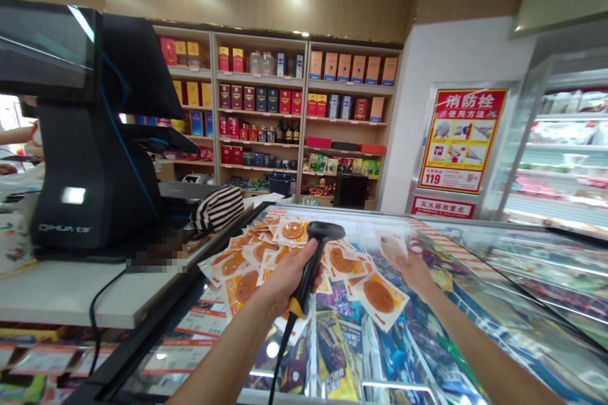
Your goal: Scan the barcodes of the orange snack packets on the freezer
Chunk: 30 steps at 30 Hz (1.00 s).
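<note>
My left hand [287, 275] is wrapped round the handle of a black barcode scanner [311, 266] with a yellow base end; its cord hangs down towards me. In my right hand [418, 273], a pale flat packet [391, 245] is pinched by its near edge, to the right of the scanner head. Beneath both hands lies the glass top of a chest freezer [375, 218]. On it, a heap of flat packets [244, 285] with round orange-brown contents spreads left of and behind the scanner. A similar packet [379, 296] lies between my hands.
To the left a black point-of-sale terminal [95, 177] stands on a white counter [114, 291], with a striped pouch [219, 209] nearby. Shelves [304, 92] of boxes line the back wall. A lit glass-door cooler [565, 152] stands at the right.
</note>
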{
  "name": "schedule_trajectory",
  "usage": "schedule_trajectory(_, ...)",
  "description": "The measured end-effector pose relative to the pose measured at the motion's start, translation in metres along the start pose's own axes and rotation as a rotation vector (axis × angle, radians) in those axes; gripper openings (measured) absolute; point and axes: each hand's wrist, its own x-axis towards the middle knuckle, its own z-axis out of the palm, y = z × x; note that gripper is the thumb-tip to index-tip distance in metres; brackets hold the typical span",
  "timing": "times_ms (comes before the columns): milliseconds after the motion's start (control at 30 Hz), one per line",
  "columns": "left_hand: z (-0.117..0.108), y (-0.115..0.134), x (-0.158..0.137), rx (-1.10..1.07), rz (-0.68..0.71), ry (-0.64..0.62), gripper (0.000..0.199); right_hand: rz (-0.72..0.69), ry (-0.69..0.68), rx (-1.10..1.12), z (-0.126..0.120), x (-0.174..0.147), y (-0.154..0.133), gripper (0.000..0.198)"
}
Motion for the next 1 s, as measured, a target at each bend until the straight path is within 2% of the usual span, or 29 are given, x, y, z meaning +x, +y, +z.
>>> schedule_trajectory(200,-0.024,-0.003,-0.002,-0.014,0.04,0.192,0.037,-0.267,-0.063,-0.053,0.043,-0.016,-0.062,0.04)
schedule_trajectory(333,-0.028,-0.011,-0.002,-0.003,0.067,0.214,0.041,-0.458,-0.092,-0.06,0.071,-0.024,-0.096,0.045)
schedule_trajectory(433,-0.022,-0.017,0.001,0.035,0.104,0.218,0.043,-0.492,-0.107,-0.084,0.077,-0.025,-0.105,0.049)
schedule_trajectory(533,-0.012,-0.023,0.009,0.052,0.131,0.236,0.04,-0.467,-0.036,-0.007,0.068,-0.026,-0.103,0.045)
schedule_trajectory(667,0.006,-0.039,0.029,0.011,0.169,0.204,0.036,-0.277,0.045,0.333,0.049,-0.034,-0.096,0.041)
schedule_trajectory(733,0.017,-0.048,0.04,-0.01,0.203,0.166,0.034,-0.188,-0.042,0.577,0.041,-0.04,-0.098,0.043)
schedule_trajectory(867,0.042,-0.062,0.055,-0.024,0.238,0.058,0.039,-0.069,-0.331,0.996,0.03,-0.056,-0.113,0.048)
schedule_trajectory(933,0.051,-0.064,0.056,-0.037,0.221,0.013,0.047,-0.016,-0.341,1.058,0.026,-0.062,-0.121,0.048)
schedule_trajectory(1000,0.054,-0.063,0.054,-0.057,0.202,-0.003,0.055,-0.035,-0.269,1.058,0.024,-0.065,-0.123,0.047)
